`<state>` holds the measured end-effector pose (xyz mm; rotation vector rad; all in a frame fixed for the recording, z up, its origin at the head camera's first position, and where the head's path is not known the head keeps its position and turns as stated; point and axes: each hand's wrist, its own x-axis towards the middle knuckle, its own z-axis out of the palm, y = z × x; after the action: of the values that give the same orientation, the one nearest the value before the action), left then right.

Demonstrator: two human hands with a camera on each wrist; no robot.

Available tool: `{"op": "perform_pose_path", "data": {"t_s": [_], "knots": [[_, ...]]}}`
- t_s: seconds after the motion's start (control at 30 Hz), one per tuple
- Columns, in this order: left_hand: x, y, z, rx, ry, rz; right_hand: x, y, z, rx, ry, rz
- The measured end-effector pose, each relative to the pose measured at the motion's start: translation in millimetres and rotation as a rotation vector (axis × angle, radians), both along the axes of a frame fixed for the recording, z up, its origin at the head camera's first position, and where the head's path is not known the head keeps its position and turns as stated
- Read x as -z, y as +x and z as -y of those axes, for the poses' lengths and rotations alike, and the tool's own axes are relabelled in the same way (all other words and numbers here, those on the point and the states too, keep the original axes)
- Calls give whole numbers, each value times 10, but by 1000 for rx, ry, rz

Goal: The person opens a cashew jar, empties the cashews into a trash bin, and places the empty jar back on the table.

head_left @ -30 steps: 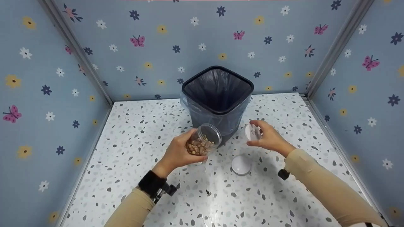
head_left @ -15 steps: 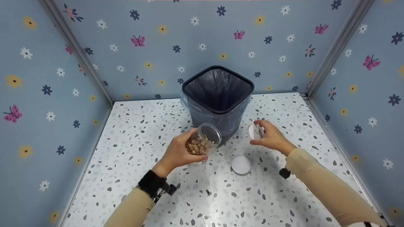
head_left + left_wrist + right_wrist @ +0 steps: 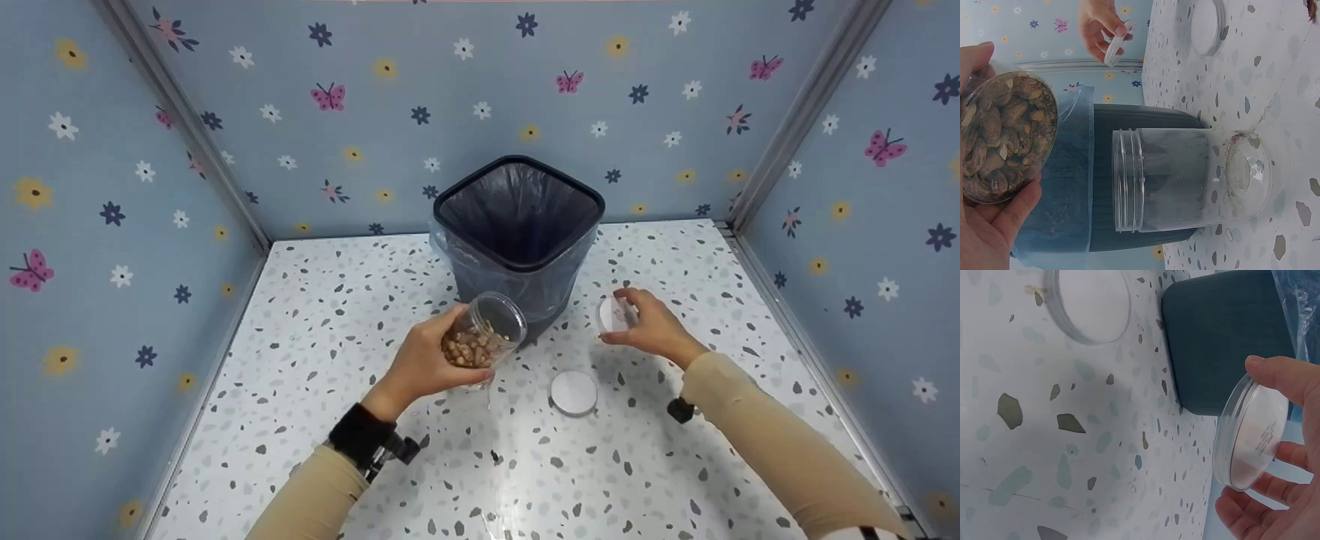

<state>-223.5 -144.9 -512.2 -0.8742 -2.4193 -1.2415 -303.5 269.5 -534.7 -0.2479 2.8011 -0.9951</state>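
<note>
My left hand (image 3: 427,360) grips a clear jar (image 3: 1033,107) with brown nuts (image 3: 469,349) inside, tilted in front of the bin; fingers and thumb curl round its side. In the left wrist view, a second clear jar (image 3: 1176,180) stands upright on the table beside it, with no nuts visible inside; the head view mostly hides this jar. On the right, my right hand (image 3: 656,330) pinches a round clear lid (image 3: 1258,433) with a white, faintly printed face by its edge, above the table. Another white round lid (image 3: 574,393) lies flat between the hands, nearer the body.
Behind the jars stands a dark bin (image 3: 517,266) with a bluish plastic liner, its square mouth facing up. The speckled white table (image 3: 337,300) is enclosed by flower-patterned panels (image 3: 480,90) at the back and both sides.
My right hand has drifted a little to the right with the lid, away from the bin. The left hand and its jar have stayed almost in place.
</note>
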Motion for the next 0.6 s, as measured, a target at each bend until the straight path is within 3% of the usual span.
{"op": "perform_pose_path", "data": {"t_s": [0.6], "knots": [[-15, -10, 18, 3, 5, 9, 216, -18, -90, 18, 48, 29]]}}
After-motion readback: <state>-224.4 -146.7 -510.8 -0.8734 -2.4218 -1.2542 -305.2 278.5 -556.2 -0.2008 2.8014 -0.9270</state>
